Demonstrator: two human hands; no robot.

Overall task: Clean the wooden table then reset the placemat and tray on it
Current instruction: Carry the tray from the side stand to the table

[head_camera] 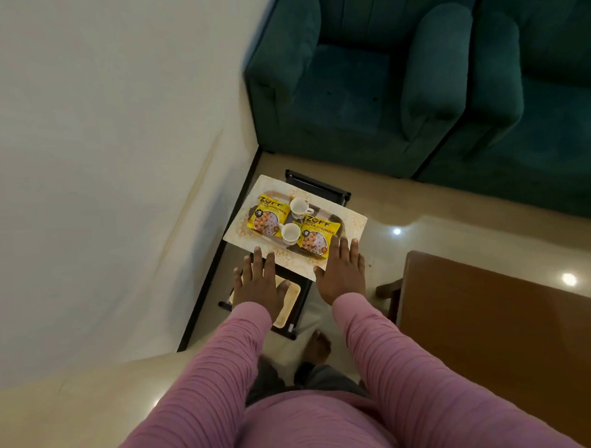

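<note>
Both hands are open with fingers straight. I see the left hand at the near left corner of the placemat and the right hand over its near right corner; I cannot tell whether either touches it. On the placemat sits the tray with two yellow packets and two cups, on a black stand. To the right of the right hand is the wooden table, well apart.

Wall hems placemat left; armchair beyond; floor right free
</note>
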